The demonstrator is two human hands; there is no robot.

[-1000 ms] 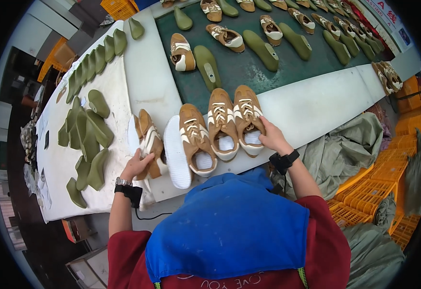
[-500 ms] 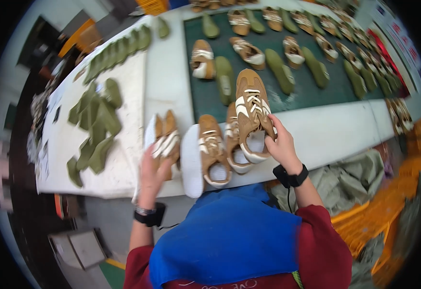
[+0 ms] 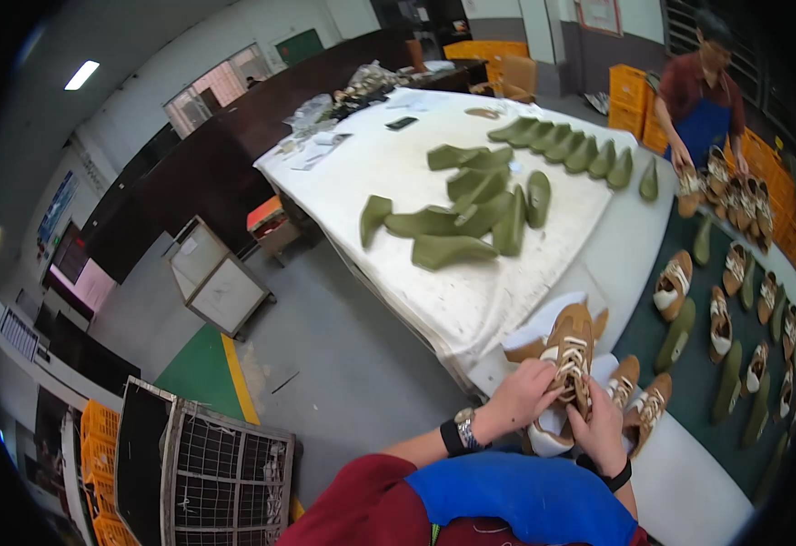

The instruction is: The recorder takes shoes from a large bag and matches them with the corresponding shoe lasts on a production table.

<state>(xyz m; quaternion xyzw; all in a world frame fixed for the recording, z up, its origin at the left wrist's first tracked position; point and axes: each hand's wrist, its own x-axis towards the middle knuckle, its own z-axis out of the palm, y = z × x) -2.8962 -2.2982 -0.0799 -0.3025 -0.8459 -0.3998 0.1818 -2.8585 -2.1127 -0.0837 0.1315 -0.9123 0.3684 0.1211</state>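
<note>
A tan sneaker with white stripes and cream laces (image 3: 571,338) is in both my hands, its toe pointing away from me. My left hand (image 3: 523,398) pinches it at the laces and tongue. My right hand (image 3: 602,429) grips the side near the heel opening. Just right of it, two more tan sneakers (image 3: 650,408) rest on the white tabletop. Behind the held shoe lies a white sole-shaped piece (image 3: 548,325), with part of another tan shoe beside it, mostly hidden.
Green shoe lasts (image 3: 457,252) lie heaped on the white cloth, others in a row (image 3: 589,155) behind. Shoes and lasts stand on a green mat (image 3: 657,314) at right. A co-worker (image 3: 703,100) handles shoes at the far right. A wire-mesh cart (image 3: 225,482) stands lower left.
My view has swung to the left, bringing the floor and co-worker into sight. My left hand, open and apart before, now grips the sneaker together with my right.
</note>
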